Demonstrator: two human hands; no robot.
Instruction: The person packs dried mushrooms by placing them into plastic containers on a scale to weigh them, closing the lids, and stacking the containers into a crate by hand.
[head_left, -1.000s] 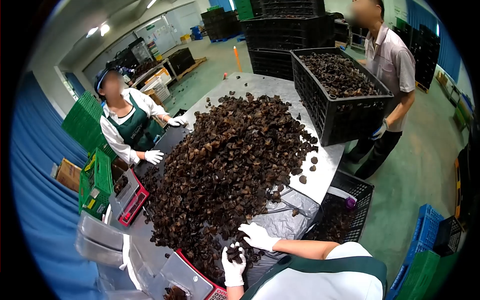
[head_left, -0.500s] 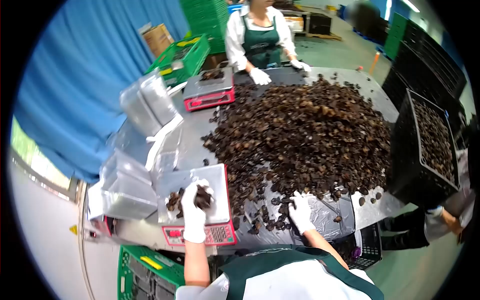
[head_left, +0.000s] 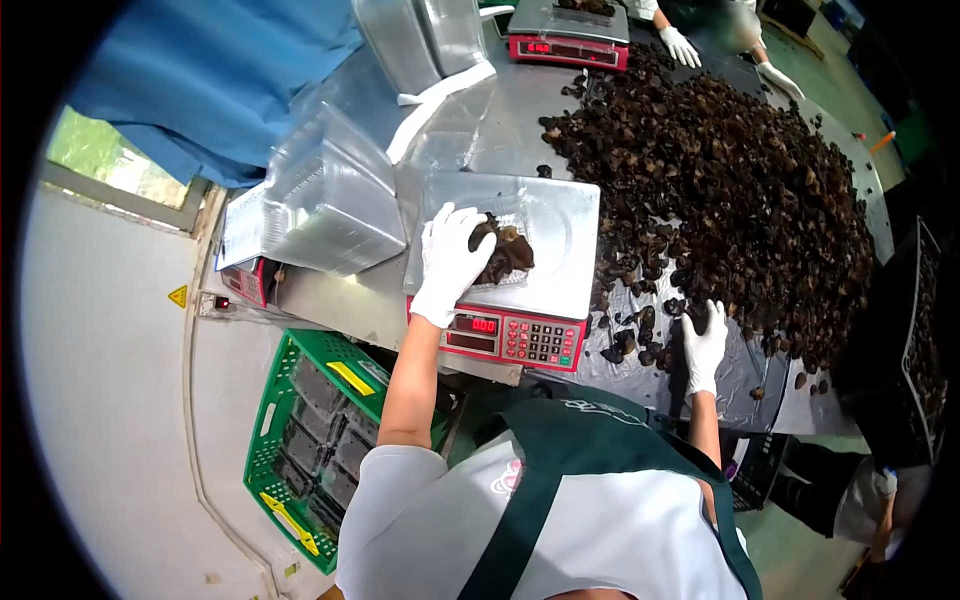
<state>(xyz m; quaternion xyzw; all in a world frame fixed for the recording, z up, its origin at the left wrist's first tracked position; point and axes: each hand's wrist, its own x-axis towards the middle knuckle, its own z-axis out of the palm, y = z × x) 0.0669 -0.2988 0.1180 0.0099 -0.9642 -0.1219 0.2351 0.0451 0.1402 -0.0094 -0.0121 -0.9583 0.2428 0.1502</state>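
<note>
My left hand point(head_left: 452, 258), in a white glove, is on the silver pan of a red scale point(head_left: 560, 235). Its fingers curl against dark mushroom-like pieces point(head_left: 512, 256) lying in a clear tray there. The scale's display reads 0.00. At the near edge of a large heap of the same dark pieces point(head_left: 740, 190), my right hand point(head_left: 705, 345), also gloved, has thumb and fingers spread around a dark piece; whether it grips it is unclear.
Clear plastic trays point(head_left: 335, 200) stand stacked left of the scale. Another red scale point(head_left: 570, 40) is at the back. A green crate point(head_left: 262, 455) of packed trays is below left. A co-worker's gloved hands point(head_left: 680, 46) rest across the table. A black crate point(head_left: 895, 340) is at right.
The view has swung toward the scale. My left hand has moved from the heap to the scale with dark pieces. My right hand stays by the heap's near edge.
</note>
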